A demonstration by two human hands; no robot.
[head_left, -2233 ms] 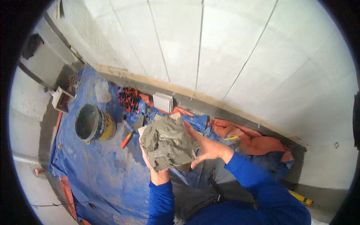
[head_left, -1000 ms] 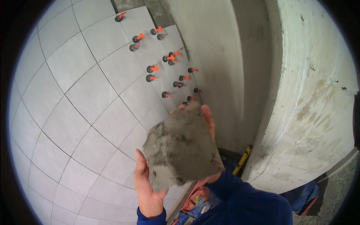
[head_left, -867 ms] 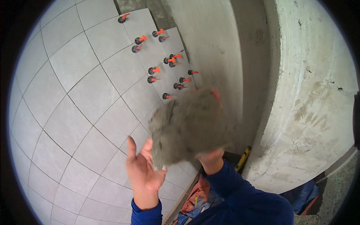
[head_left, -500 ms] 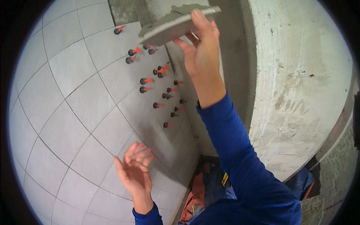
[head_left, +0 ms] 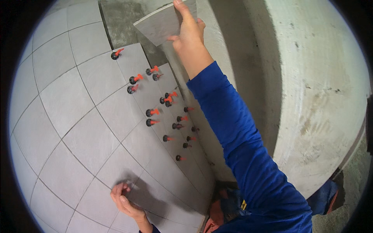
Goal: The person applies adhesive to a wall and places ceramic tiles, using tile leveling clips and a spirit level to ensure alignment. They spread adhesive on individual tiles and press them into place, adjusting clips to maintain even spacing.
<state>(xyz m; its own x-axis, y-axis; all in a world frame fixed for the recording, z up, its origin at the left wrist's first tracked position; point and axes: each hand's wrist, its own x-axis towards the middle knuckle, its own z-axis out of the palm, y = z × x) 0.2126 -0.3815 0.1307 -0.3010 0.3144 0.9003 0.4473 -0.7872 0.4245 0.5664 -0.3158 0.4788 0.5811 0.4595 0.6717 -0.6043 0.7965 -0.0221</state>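
Observation:
High up at the top of the view, my right hand [head_left: 189, 37] grips a cut piece of grey tile [head_left: 161, 24] by its edge. The tile's smooth face is turned toward me, so its back is hidden. Beyond it lies a bare grey patch of wall [head_left: 122, 24] next to the tiled area. My left hand [head_left: 126, 202] is low at the left, by the tiled wall [head_left: 87, 128], with fingers loosely curled and nothing visible in them. It throws a shadow on the tiles; whether it touches them I cannot tell.
Several black-and-red tile levelling clips [head_left: 152, 112] stick out from the joints right of the middle. A rough concrete pillar [head_left: 318, 89] rises at the right, past a recess. Below lie blue and reddish cloths or bags [head_left: 229, 207].
The tile piece has tilted, turning its face toward me and hiding the mortar on its back. My left hand has moved down and left, its fingers curling more. The view has shifted.

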